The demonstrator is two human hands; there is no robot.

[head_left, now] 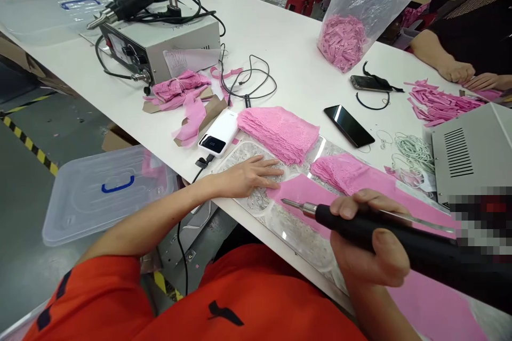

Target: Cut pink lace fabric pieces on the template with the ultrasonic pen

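Note:
My left hand [252,176] lies flat with fingers spread on a clear template [256,205], its fingertips at the edge of a pink fabric piece [306,197]. My right hand [368,245] grips a black handpiece [340,222] with a pointed metal tip, which is over that fabric. A thin metal strip [428,222], perhaps tweezers, also runs from between the right fingers. Beyond my hands are a stack of pink lace pieces [280,130] and a second pink lace stack [340,170]. More pink fabric [436,303] lies under my right forearm.
A grey control box [184,37] carries another handpiece [134,2]. Nearby are a white power bank [219,132], a phone [349,126], green cord [414,150] and another grey box [476,144]. A bag of pink strips [344,40] stands behind; a co-worker's hands [456,71] are at right.

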